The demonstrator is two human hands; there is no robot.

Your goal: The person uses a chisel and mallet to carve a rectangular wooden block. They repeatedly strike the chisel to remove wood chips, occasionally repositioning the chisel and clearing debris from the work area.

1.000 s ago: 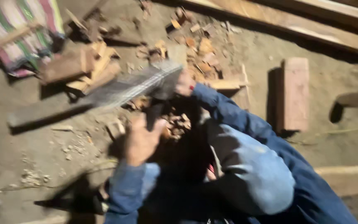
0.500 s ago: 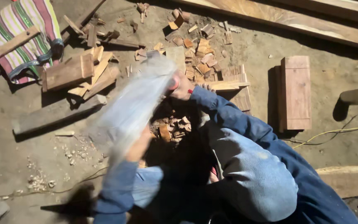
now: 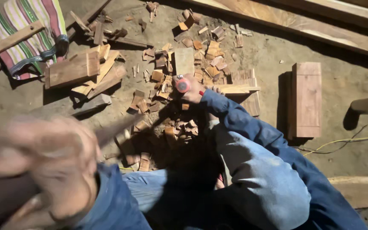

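right hand (image 3: 191, 89) grip closed around red-handled tool (image 3: 183, 85), above wood chip pile (image 3: 179, 127) on dirt floor (image 3: 269, 51) | left hand (image 3: 43, 166) blurred, near camera, grip cannot tell | wood block (image 3: 306, 99) well right

Left hand (image 3: 50, 166) raised close to the camera, blurred, seemingly clenched; right hand (image 3: 192, 88) gripped, arm extended downward.

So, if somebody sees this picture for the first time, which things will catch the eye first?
First, the big blurred left hand, raised close to the camera at lower left. Next, the right hand at the centre, gripping a red-handled tool above a heap of small wood offcuts on the dirt floor. At upper left lies a striped cloth bag.
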